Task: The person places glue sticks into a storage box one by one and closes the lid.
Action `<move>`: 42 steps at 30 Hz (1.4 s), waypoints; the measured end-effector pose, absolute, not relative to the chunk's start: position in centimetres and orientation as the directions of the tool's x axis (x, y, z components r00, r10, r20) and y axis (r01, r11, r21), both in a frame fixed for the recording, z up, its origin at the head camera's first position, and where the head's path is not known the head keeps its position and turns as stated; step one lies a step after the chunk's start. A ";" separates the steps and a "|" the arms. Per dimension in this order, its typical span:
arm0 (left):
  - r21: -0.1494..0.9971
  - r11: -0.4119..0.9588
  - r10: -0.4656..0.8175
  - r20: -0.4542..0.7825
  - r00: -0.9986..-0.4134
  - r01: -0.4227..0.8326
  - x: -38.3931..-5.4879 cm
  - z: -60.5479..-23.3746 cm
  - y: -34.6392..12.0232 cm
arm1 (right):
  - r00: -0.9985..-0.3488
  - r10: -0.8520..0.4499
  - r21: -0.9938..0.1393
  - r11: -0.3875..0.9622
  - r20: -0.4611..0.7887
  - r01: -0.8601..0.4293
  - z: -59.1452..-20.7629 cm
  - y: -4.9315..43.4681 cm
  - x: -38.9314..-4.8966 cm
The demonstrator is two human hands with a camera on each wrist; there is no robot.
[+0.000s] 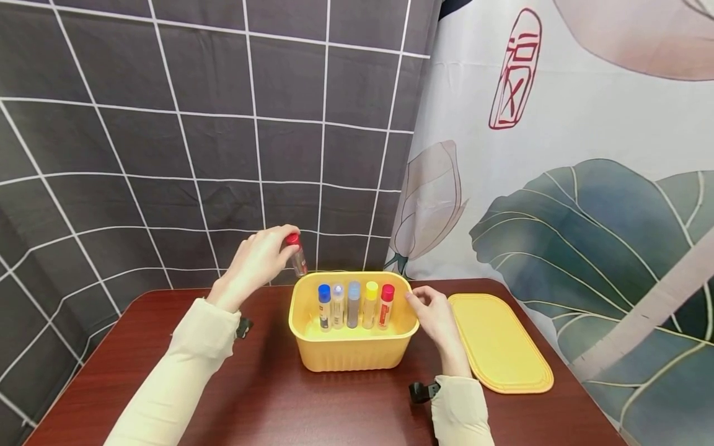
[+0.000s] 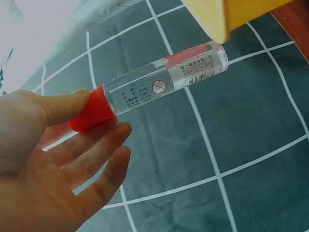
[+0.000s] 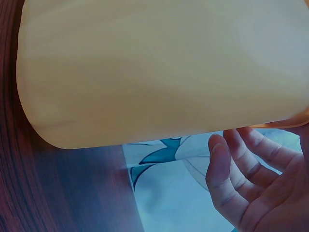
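My left hand (image 1: 259,263) holds a clear glue tube (image 1: 299,263) by its red cap, tilted, just beyond the back left corner of a yellow bin (image 1: 352,358). In the left wrist view, my thumb and fingers (image 2: 118,133) pinch the red cap of the tube (image 2: 159,84), whose printed label and barcode show. Inside the bin stands a row of several tubes with blue, white, grey-blue, yellow and red caps, the red-capped one (image 1: 386,306) at the right end. My right hand (image 1: 437,316) rests with relaxed fingertips at the bin's right rim.
A yellow lid (image 1: 502,344) lies flat on the dark red table (image 1: 251,396), right of the bin and my right hand. Behind the table hang a dark gridded cloth (image 1: 217,148) and a white cloth with leaf prints (image 1: 463,93).
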State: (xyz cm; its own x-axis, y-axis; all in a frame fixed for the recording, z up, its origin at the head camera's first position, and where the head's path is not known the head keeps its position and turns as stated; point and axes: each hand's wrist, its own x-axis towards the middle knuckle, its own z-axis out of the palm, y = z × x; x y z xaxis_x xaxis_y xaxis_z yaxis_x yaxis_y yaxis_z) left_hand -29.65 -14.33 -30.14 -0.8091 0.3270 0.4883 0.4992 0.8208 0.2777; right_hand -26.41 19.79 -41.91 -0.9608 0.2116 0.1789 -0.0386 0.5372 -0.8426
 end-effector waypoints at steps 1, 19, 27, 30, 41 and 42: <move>0.276 0.819 0.329 0.492 -0.806 0.503 -29.5 -30.0 -14.3 | -0.961 0.210 -0.842 0.538 0.182 -0.042 -41.9 19.8 -26.4; 0.355 0.748 0.388 0.453 -0.803 0.561 -29.0 -30.1 -13.2 | -0.961 0.213 -0.839 0.543 0.177 -0.035 -42.1 20.0 -26.3; 0.376 0.738 0.437 0.368 -0.821 0.561 -29.2 -31.0 -12.7 | -0.962 0.214 -0.841 0.541 0.168 -0.026 -42.1 20.0 -26.3; 0.370 0.742 0.456 0.332 -0.826 0.559 -29.3 -31.5 -12.4 | -0.962 0.217 -0.840 0.542 0.168 -0.024 -42.0 20.0 -26.3; 0.383 0.756 0.498 0.191 -0.846 0.532 -29.6 -33.5 -11.9 | -0.960 0.212 -0.843 0.536 0.182 -0.042 -41.9 19.8 -26.4; 0.387 0.758 0.496 0.181 -0.849 0.526 -29.6 -33.6 -11.9 | -0.960 0.213 -0.844 0.535 0.183 -0.042 -41.9 19.8 -26.4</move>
